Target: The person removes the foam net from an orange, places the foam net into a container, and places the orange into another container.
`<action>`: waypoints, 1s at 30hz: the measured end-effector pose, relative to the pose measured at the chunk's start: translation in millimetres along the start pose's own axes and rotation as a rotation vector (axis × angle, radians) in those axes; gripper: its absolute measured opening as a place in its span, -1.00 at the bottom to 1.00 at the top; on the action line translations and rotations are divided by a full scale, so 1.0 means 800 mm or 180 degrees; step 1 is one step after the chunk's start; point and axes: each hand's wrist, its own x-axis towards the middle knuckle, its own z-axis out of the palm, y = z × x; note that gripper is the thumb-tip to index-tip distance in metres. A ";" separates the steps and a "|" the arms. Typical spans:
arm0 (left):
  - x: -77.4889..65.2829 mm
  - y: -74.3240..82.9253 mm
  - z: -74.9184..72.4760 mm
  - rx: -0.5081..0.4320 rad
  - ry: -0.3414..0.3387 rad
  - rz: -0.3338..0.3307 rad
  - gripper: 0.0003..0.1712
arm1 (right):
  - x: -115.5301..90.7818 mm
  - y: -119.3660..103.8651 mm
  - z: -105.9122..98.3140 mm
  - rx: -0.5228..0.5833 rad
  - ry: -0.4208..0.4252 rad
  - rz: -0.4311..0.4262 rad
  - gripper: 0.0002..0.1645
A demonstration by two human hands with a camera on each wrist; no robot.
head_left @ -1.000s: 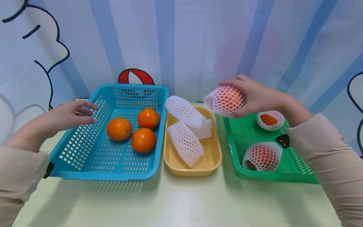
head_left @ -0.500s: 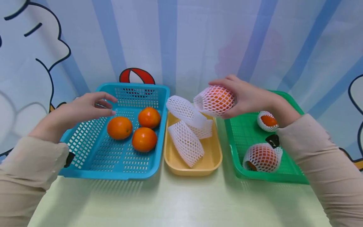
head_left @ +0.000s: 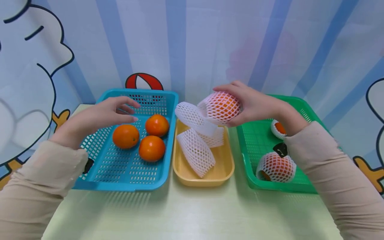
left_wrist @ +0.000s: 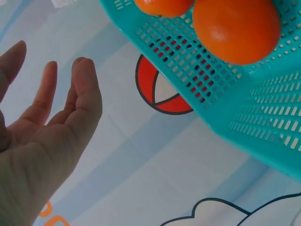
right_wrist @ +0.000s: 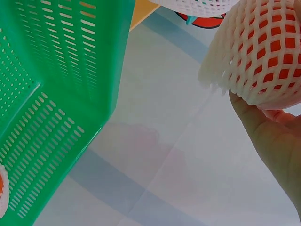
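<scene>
My right hand [head_left: 253, 105] grips an orange in a white foam net [head_left: 223, 107], raised over the back right of the yellow tray [head_left: 223, 171]. The net's loose end points left and overlaps a foam net [head_left: 195, 116] lying across the tray. In the right wrist view, thumb and fingers wrap the netted orange [right_wrist: 268, 56] from the right. My left hand [head_left: 109, 113] hovers over the blue basket [head_left: 120, 185] with relaxed fingers and nothing in it. Just right of and below it lie three bare oranges [head_left: 126, 136]. The left wrist view shows that hand [left_wrist: 56, 117] apart from the basket.
Two more foam nets [head_left: 196, 152] lie in the yellow tray. In the green basket [head_left: 250, 146] on the right sit two netted oranges [head_left: 277, 166], one partly behind my right forearm. A printed curtain [head_left: 204, 50] hangs close behind. The pale table [head_left: 192, 210] extends in front.
My right hand has carried the netted orange left, from beside the green basket to over the yellow tray. The left hand has moved right over the blue basket.
</scene>
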 end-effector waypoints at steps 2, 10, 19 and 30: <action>0.002 0.004 0.002 -0.0012 -0.0021 0.0018 -0.46 | 0.001 -0.001 0.002 0.0000 0.0002 -0.0013 0.02; 0.008 0.026 0.005 -0.0022 -0.0027 0.0172 -0.55 | 0.007 -0.005 0.006 -0.0031 0.0027 -0.0061 0.00; 0.018 0.041 0.015 -0.0116 -0.0135 0.0369 -0.60 | 0.018 -0.010 0.013 -0.0034 0.0076 -0.0079 -0.01; 0.023 0.057 0.023 -0.0212 -0.0207 0.0370 -0.61 | 0.029 -0.021 0.017 -0.0038 0.0103 -0.0078 0.02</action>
